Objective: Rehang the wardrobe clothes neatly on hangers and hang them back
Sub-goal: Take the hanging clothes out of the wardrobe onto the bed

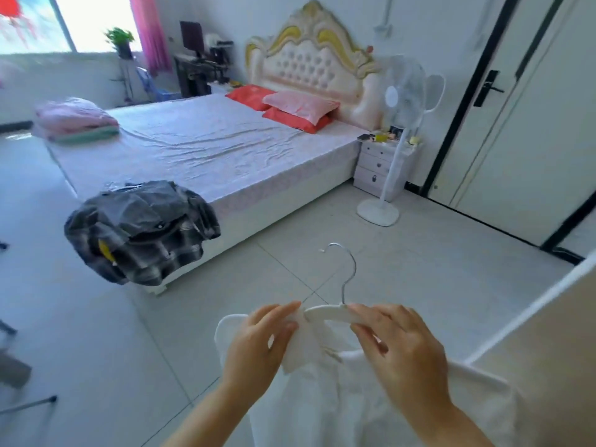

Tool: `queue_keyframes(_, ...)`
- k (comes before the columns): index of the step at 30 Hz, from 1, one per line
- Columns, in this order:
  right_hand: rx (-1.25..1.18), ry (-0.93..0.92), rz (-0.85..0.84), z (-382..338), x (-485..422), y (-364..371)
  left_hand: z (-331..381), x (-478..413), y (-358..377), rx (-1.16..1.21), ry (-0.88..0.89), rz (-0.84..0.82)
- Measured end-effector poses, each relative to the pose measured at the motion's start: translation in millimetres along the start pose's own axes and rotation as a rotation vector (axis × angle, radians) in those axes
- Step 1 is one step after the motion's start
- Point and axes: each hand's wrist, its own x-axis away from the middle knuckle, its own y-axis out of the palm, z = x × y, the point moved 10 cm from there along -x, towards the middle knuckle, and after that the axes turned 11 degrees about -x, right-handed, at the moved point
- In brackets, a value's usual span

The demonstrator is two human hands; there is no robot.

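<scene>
A white shirt (325, 401) hangs on a white hanger (329, 312) with a metal hook, low in the middle of the view above the tiled floor. My left hand (261, 343) pinches the shirt's collar at the hanger's left end. My right hand (400, 346) grips the hanger's right arm with the fingers curled over it. A heap of grey and plaid clothes (142, 230) lies on the near corner of the bed (206, 146), apart from both hands.
A folded pink and green pile (75, 122) sits at the bed's far left corner. A white standing fan (401, 130) and a small drawer unit (382, 164) are right of the bed. A white panel (541, 333) juts in at the right, with doors behind.
</scene>
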Motion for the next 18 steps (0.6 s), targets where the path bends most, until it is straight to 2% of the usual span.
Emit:
queue_keyframes(8, -0.209, -0.065, -0.116, -43.7, -87.4, 151.7, -118.9, -54.9, -83.4, -0.213, -0.091, 0.177)
queue_keyframes(18, -0.584, -0.115, -0.226, -40.1, -186.4, 328.4, -236.4, -127.6, -110.1, -0.346, -0.301, 0.301)
